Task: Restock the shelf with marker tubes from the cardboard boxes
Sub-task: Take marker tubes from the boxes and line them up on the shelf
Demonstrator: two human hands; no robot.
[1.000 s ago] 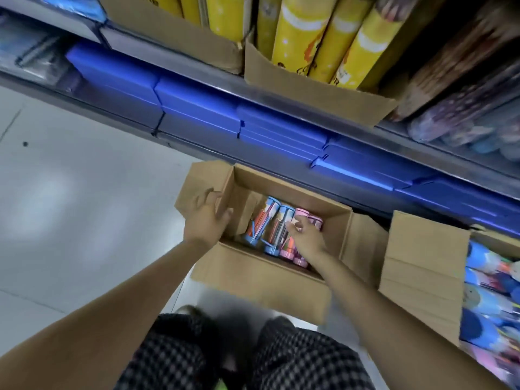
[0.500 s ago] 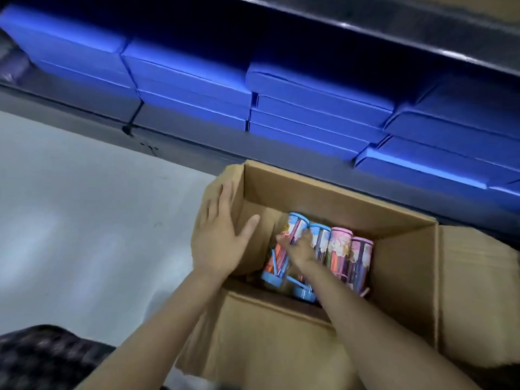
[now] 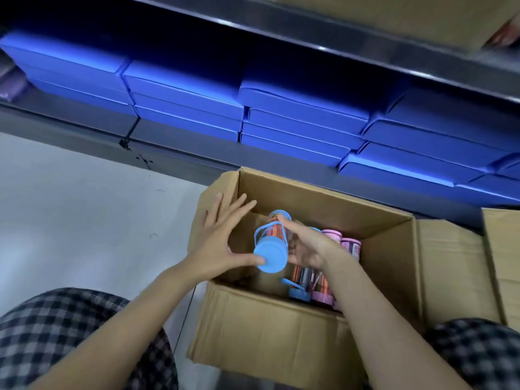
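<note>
Tilting blue cap toward the camera, the marker tube (image 3: 271, 246) is gripped by the right hand (image 3: 305, 249), left hand (image 3: 222, 243) spread.

Four marker tubes (image 3: 270, 250) show at centre frame: two blue-capped, two pink-capped (image 3: 331, 236). Two cardboard boxes on the floor: one open at centre (image 3: 270, 327), one at the right edge (image 3: 503, 266). Two hands. Flat blue boxes (image 3: 183, 88) stacked in about five piles across the upper frame
</note>
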